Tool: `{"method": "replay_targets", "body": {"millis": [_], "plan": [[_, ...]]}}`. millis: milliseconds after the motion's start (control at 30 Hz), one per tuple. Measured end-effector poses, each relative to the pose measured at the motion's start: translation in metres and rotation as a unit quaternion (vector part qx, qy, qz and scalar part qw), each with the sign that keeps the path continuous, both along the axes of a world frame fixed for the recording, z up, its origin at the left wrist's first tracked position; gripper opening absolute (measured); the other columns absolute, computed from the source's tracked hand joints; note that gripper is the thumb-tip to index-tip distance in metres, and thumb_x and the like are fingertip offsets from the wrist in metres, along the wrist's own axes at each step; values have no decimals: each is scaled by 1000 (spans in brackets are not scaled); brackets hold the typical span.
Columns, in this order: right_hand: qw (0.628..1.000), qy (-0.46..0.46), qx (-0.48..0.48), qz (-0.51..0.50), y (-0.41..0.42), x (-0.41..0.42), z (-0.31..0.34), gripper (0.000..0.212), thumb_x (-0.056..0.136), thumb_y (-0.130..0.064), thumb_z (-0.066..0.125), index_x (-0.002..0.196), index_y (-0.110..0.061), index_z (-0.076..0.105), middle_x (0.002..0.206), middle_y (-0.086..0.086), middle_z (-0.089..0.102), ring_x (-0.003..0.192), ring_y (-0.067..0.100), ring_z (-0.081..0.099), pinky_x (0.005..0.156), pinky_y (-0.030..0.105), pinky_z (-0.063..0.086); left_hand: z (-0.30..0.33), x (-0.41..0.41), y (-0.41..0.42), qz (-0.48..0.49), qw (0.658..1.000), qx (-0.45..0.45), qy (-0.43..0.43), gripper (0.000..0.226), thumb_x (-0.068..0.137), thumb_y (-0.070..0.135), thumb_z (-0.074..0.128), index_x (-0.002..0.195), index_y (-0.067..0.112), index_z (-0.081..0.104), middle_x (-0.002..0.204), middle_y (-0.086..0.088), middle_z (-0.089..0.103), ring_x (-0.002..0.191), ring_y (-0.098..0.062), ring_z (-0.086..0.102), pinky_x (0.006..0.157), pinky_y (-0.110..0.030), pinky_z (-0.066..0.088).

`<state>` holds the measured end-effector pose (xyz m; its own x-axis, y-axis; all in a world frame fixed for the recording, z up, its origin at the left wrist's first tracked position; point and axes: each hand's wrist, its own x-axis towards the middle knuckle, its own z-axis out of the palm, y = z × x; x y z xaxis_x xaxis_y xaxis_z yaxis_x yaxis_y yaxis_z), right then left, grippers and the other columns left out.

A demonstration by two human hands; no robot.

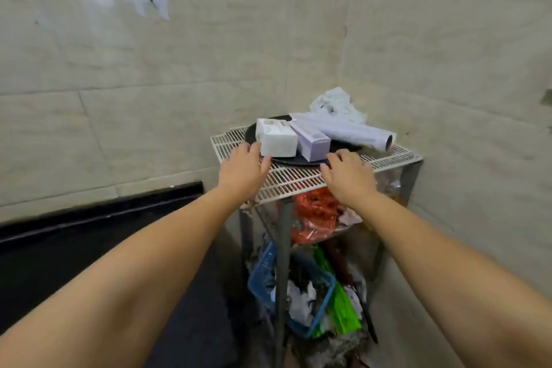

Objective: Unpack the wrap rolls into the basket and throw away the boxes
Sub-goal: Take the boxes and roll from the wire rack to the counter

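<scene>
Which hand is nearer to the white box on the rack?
Left. The left hand has its fingertips at the white box, at its lower left corner; the right hand is off to the right, below the purple box.

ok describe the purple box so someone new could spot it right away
Find the wire shelf in the tiled corner; a round black tray sits on top. The purple box lies there between a white box and an unboxed roll, the only lilac one.
</scene>
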<state>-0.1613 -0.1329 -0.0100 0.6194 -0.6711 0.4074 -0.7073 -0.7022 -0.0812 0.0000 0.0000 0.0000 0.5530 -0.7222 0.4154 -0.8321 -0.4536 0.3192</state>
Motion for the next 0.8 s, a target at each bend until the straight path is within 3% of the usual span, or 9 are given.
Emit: {"method": "replay_targets", "body": {"millis": [100,200,367,500,633,800], "plan": [[999,-8,-16,44,-48,23,13,44,96,-38,38,134,-16,44,138,11,46,123,31,44,95,45,41,12,9,-51,30,999,-14,-3,48,95,39,34,136,13,36,133,-16,46,121,-32,44,95,-47,43],[996,6,27,83,-80,50,20,52,95,-41,41,141,-17,37,145,13,38,128,33,40,99,45,41,19,15,-101,68,997,18,20,51,93,42,37,137,17,34,140,-16,39,127,-34,37,100,-50,39],[984,28,146,100,-109,83,10,59,91,-50,44,140,-19,33,139,16,38,118,37,48,86,44,47,12,22,-159,154,980,92,86,60,83,52,44,132,18,37,141,-17,31,125,-37,32,96,-52,36],[983,17,157,99,-117,95,-2,58,90,-44,46,141,-21,29,135,19,39,114,38,48,81,39,43,-2,30,-173,200,973,84,73,61,77,47,52,129,22,36,142,-17,28,124,-37,31,92,-50,37],[984,-5,151,96,-121,103,9,55,93,-43,40,142,-19,30,133,22,41,111,40,52,81,41,44,5,38,-164,214,971,14,107,60,81,47,50,135,26,34,141,-17,31,126,-38,32,97,-50,35],[973,-92,163,134,-106,132,47,54,93,-39,38,143,-21,29,130,23,44,107,43,53,83,43,44,33,66,-107,214,934,-187,215,54,87,37,46,139,26,37,141,-21,34,127,-42,37,107,-47,31]]}}
